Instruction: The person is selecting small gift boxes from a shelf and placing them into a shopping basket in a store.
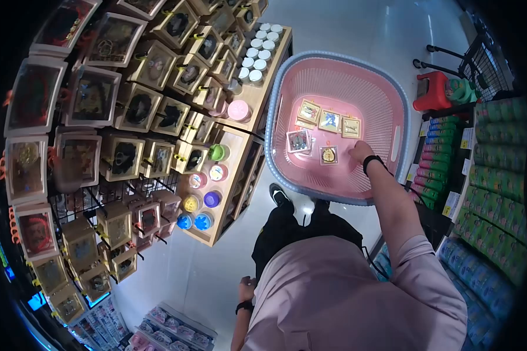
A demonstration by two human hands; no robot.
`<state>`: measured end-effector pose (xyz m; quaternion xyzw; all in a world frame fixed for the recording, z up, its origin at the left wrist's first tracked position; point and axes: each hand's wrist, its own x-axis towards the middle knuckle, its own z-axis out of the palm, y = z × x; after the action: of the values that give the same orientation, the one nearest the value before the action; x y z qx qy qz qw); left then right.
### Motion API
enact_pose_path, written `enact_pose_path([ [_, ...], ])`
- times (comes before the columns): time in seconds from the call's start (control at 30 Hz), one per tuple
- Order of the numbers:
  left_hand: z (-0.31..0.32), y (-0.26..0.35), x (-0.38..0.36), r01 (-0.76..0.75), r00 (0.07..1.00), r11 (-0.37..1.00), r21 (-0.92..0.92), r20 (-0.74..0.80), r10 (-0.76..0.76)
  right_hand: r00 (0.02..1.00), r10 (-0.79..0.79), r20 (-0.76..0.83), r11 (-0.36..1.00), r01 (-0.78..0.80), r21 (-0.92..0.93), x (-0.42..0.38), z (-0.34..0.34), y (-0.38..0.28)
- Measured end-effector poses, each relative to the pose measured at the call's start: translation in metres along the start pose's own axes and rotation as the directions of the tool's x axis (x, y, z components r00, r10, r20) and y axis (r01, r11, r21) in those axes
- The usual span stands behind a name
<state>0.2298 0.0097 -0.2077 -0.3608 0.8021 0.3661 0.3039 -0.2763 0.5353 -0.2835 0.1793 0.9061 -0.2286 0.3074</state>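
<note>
My right hand (360, 151) reaches into a large pink plastic basket (386, 96) with a blue-grey rim. Its fingers are curled together, and whatever they may hold is hidden. Left of it lie several small clear-fronted jewelry boxes on the basket's floor. Closest are a pale-framed box (351, 128) and a box with a beaded bracelet (328, 155). Farther left are a box with a blue piece (329, 120), a tan box (308, 112) and a white-edged box (298, 141). My left hand (247, 288) hangs beside my body, loosely closed, with nothing visible in it.
To the left, a rack holds rows of hanging jewelry boxes (137, 108). Below it, a wooden shelf (216, 225) carries white-lidded jars (256, 76) and colorful tubs (204, 221). At right stand shelves of bottles (433, 161), green packs (492, 187) and a black cart (474, 64).
</note>
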Motion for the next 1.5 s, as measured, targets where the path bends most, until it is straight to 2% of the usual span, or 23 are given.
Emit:
enact_pose_path([
  [0.07, -0.009, 0.010, -0.036, 0.215, 0.976, 0.976, -0.035, 0.047, -0.214, 0.999, 0.022, 0.048, 0.997, -0.019, -0.072, -0.004, 0.021, -0.012],
  [0.1, -0.009, 0.012, -0.048, 0.209, 0.977, 0.977, -0.047, 0.047, -0.207, 0.997, 0.033, 0.073, 0.994, -0.025, -0.109, -0.007, 0.028, -0.026],
  [0.17, -0.006, 0.002, -0.072, 0.197, 0.980, 0.979, -0.060, 0.045, -0.194, 0.987, 0.087, 0.135, 0.996, -0.084, -0.027, 0.000, 0.046, -0.040],
  [0.23, 0.009, -0.023, -0.085, 0.259, 0.959, 0.964, -0.057, 0.134, -0.250, 0.982, 0.119, 0.145, 0.993, -0.120, 0.000, 0.014, 0.068, -0.053],
  [0.33, 0.006, -0.005, -0.098, 0.330, 0.938, 0.939, -0.099, 0.144, -0.314, 0.965, 0.242, 0.100, 0.970, -0.241, -0.020, 0.015, 0.093, -0.076],
  [0.47, -0.013, 0.026, -0.105, 0.395, 0.915, 0.904, -0.162, 0.162, -0.370, 0.963, 0.267, 0.031, 0.962, -0.265, -0.060, 0.017, 0.111, -0.088],
  [0.57, -0.023, -0.004, -0.087, 0.370, 0.927, 0.916, -0.156, 0.133, -0.352, 0.963, 0.269, 0.008, 0.957, -0.266, -0.119, 0.027, 0.118, -0.084],
  [0.67, -0.050, 0.072, -0.063, 0.418, 0.906, 0.896, -0.151, 0.143, -0.399, 0.951, 0.310, 0.009, 0.943, -0.306, -0.127, 0.030, 0.115, -0.089],
  [0.8, -0.060, 0.068, -0.036, 0.439, 0.898, 0.826, -0.355, 0.127, -0.422, 0.944, 0.327, 0.042, 0.941, -0.321, -0.109, 0.030, 0.107, -0.087],
  [0.97, -0.061, 0.064, -0.018, 0.395, 0.916, 0.828, -0.399, 0.105, -0.387, 0.946, 0.311, 0.092, 0.949, -0.303, -0.093, 0.028, 0.111, -0.095],
  [1.1, -0.060, 0.079, -0.028, 0.386, 0.921, 0.843, -0.375, 0.112, -0.372, 0.931, 0.364, 0.043, 0.931, -0.364, 0.007, 0.014, 0.120, -0.120],
  [1.2, -0.060, 0.079, -0.034, 0.407, 0.912, 0.883, -0.233, 0.157, -0.378, 0.893, 0.446, 0.057, 0.895, -0.447, 0.008, 0.027, 0.121, -0.127],
  [1.27, -0.057, 0.074, -0.040, 0.424, 0.905, 0.867, -0.261, 0.145, -0.399, 0.871, 0.487, 0.063, 0.871, -0.490, 0.030, 0.035, 0.125, -0.129],
  [1.5, -0.056, 0.080, -0.041, 0.392, 0.920, 0.875, -0.283, 0.125, -0.372, 0.899, 0.437, 0.044, 0.898, -0.438, 0.036, 0.029, 0.124, -0.121],
])
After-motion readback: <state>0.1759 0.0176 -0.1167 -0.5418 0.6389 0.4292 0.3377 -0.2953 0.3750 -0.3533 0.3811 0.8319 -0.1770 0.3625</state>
